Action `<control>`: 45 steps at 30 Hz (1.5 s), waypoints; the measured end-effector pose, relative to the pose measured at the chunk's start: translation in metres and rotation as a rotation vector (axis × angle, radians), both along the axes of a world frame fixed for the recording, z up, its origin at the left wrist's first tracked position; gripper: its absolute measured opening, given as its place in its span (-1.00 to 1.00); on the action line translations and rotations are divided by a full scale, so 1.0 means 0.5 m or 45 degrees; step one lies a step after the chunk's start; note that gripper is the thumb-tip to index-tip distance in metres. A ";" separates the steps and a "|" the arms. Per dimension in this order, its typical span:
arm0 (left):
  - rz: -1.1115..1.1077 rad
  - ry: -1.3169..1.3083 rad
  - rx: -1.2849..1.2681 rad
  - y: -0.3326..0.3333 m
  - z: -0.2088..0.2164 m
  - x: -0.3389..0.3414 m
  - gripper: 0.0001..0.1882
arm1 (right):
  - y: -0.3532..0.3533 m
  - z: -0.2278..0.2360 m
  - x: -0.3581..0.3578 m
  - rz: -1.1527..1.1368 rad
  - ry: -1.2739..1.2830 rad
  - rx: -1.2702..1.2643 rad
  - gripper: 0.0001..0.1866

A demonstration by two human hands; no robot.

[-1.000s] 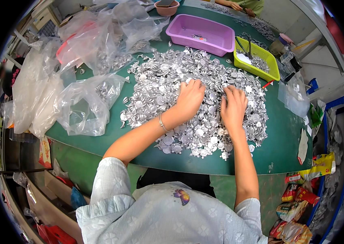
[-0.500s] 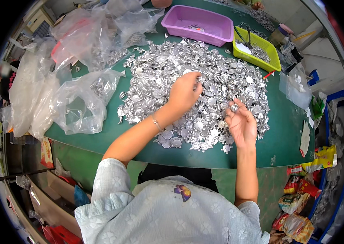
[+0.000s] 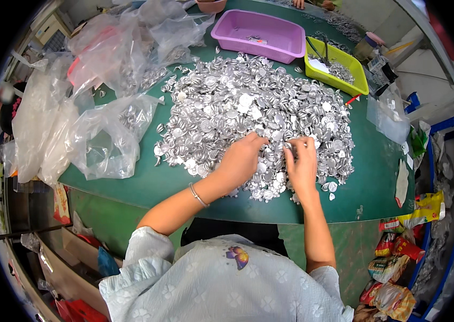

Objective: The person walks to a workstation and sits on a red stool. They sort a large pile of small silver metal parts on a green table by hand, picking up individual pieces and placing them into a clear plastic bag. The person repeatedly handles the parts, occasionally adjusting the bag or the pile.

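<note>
A broad heap of small silver metal pieces [image 3: 205,126], some ribbed and curved, others flat and round, is spread over the green table [image 3: 382,182]. My left hand [image 3: 240,159] is low over the near middle of the heap, its fingertips pinched together; whatever they hold is hidden. Just to its right, my right hand [image 3: 303,165] pinches a small silver metal piece [image 3: 288,145] between thumb and fingers. A small gap separates the fingertips of both hands.
Behind the heap stand a purple plastic basket [image 3: 259,32] and a yellow-green basket [image 3: 363,80] with metal pieces and dark-handled tools. Clear plastic bags [image 3: 111,134] crowd the left. A red pen-like stick [image 3: 352,100] lies right. Another person's hand [image 3: 298,4] shows at the far edge.
My left hand has come back toward me from the middle of the heap. My right hand has moved left and turned over, so the two hands are now close together.
</note>
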State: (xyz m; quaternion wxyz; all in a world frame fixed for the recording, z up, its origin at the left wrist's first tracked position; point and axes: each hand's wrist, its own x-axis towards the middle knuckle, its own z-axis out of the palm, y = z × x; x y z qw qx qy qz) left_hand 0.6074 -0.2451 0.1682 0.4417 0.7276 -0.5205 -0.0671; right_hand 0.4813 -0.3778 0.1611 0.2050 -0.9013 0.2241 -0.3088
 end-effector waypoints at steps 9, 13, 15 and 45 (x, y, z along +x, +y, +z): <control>0.050 -0.534 0.275 -0.030 0.003 0.011 -0.79 | -0.024 0.060 -0.033 0.338 -0.983 2.484 -0.80; 0.006 -0.542 0.320 -0.040 0.010 0.018 -0.78 | -0.043 0.052 0.003 -0.110 -0.195 1.138 -0.77; 0.012 -0.462 0.327 -0.044 0.013 0.022 -0.78 | -0.039 0.049 0.027 -0.218 0.196 0.345 -0.74; 0.154 -0.076 0.483 0.033 -0.020 -0.037 -0.69 | 0.016 0.047 0.003 0.271 0.476 0.158 -0.67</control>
